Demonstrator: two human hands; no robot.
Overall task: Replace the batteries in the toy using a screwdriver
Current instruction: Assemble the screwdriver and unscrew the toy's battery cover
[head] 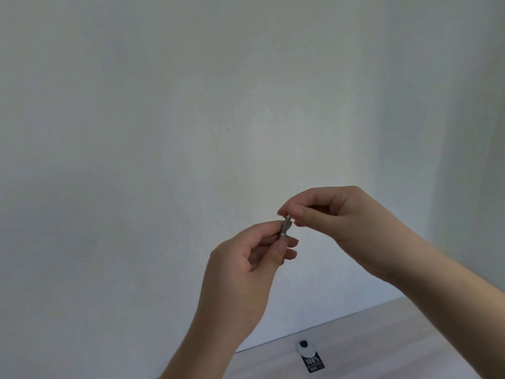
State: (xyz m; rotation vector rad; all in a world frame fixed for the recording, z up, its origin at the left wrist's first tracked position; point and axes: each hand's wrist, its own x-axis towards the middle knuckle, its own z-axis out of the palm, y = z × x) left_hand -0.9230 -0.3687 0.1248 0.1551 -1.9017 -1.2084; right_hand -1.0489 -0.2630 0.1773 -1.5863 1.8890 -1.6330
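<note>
Low in the frame's centre, the left hand [246, 258] pinches a small metal piece [284, 228] (probably a screwdriver bit) upright, so the right hand [336, 214] can pinch its tip. No toy visible.

Wall [191, 105] filling most of the frame was a plain pale grey-white, no pattern at all. The little piece [284, 228] pinched mid-frame was silvery grey metal. Bench [410, 337] in the lower right was light wood with a faint grain. Down at the bottom edge sat a black tag [313, 362] with white "100%" print, plus a whitish disc [306, 349] with a black spot.
</note>
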